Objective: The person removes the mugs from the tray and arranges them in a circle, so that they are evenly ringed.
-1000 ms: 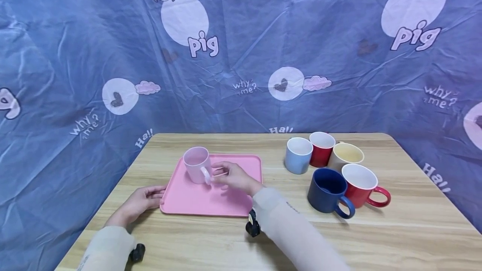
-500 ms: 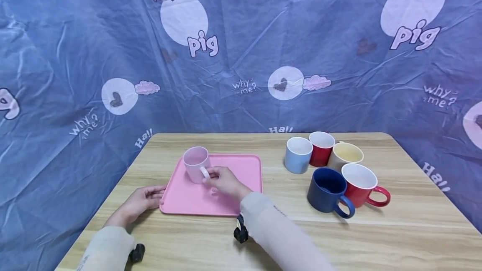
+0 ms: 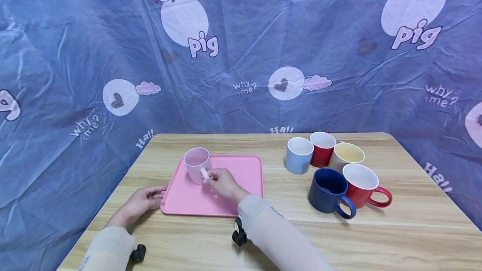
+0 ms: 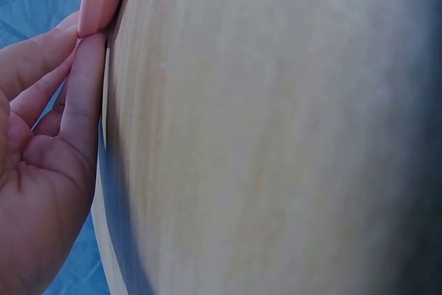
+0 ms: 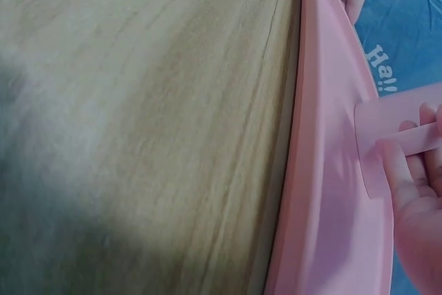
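Observation:
A pale pink mug (image 3: 193,171) stands upright on the left part of a pink rectangular tray (image 3: 184,202). My right hand (image 3: 225,184) pinches the mug's handle; the right wrist view shows thumb and fingers closed round that handle (image 5: 414,140). At the tray's left edge is my left hand (image 3: 140,203). Up close in the left wrist view, its thumb and fingers pinch the tray's rim (image 4: 103,1). The undersides of the left fingers are partly hidden by the rim.
To the right stand several mugs: a light blue mug (image 3: 298,160), a red mug (image 3: 319,154) behind, a cream mug (image 3: 336,162), a dark blue mug (image 3: 324,195) and another red mug (image 3: 357,193). They are on a wooden table (image 3: 286,246). A blue printed cloth (image 3: 233,108) hangs behind.
My right hand has moved slightly left and taken hold of the pale pink mug's handle. The mug has hardly shifted. My left hand stays at the tray's edge.

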A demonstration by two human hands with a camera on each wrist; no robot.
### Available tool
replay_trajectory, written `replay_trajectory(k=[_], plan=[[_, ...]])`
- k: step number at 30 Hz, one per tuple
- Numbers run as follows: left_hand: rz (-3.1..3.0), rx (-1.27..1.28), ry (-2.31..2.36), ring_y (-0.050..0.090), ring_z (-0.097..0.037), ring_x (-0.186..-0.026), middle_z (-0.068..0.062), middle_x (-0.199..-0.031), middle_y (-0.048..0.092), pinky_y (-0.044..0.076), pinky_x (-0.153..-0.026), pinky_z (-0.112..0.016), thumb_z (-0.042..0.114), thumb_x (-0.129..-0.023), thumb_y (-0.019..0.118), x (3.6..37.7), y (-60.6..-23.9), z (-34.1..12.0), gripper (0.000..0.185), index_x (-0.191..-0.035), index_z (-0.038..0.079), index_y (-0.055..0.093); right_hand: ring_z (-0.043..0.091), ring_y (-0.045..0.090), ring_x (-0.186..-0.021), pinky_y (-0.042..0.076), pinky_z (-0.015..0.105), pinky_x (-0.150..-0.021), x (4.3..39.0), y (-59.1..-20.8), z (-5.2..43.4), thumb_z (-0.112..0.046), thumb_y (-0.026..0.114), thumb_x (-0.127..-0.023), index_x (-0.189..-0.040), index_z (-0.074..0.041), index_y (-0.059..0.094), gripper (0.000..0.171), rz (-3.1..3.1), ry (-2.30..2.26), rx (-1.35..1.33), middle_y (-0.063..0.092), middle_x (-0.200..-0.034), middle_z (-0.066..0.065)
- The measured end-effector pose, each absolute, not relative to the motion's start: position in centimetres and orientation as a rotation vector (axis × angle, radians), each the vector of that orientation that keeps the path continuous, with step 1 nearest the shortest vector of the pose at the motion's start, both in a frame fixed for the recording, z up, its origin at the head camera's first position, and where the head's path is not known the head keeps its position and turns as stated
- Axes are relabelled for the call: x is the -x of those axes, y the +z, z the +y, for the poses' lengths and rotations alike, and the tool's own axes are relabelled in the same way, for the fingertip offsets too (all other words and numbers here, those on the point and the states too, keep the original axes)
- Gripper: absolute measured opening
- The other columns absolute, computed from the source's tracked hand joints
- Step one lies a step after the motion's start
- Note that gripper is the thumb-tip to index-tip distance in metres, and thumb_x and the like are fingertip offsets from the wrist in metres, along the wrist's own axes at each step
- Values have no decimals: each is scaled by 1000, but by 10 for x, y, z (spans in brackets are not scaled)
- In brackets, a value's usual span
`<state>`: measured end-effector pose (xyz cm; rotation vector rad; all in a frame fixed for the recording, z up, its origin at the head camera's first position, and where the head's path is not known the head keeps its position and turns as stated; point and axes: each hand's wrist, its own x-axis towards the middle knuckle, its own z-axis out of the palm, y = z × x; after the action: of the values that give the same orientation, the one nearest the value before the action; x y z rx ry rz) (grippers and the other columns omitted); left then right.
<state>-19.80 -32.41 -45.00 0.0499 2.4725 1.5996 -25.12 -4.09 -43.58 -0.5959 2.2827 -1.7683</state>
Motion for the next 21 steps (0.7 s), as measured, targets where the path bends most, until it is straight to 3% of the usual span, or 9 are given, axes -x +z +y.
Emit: replay_trajectory(k=[4,9,14,21], plan=[[2461,-74,1608,63,-21,-103,-31,-122,56,52,-84,-22,-3,-84,67,197,-450,-324,56,-131,-19,41,10,56,-64,50,20,-56,250,-436,-41,0,66,-87,-97,2,72,12,2279,-1776,589,68,-78,9],[2462,-62,1608,63,-19,-102,-30,-122,56,52,-84,-21,-1,-84,68,198,-450,-324,57,-131,-19,41,14,64,-72,55,24,-62,248,-437,-40,1,67,-85,-100,4,72,16,2226,-1833,567,71,-88,13],[2485,-20,1588,62,-23,-104,-29,-122,57,52,-84,-23,-2,-83,68,199,-451,-323,56,-131,-19,42,17,68,-84,56,25,-70,248,-436,-38,-2,69,-85,-104,3,70,20,2179,-1876,532,71,-95,12],[2489,-1,1581,62,-25,-105,-28,-122,57,52,-84,-23,-5,-83,67,199,-452,-324,55,-131,-18,42,13,67,-84,55,20,-70,247,-431,-28,-3,69,-85,-104,2,71,19,2241,-1880,567,72,-95,11]])
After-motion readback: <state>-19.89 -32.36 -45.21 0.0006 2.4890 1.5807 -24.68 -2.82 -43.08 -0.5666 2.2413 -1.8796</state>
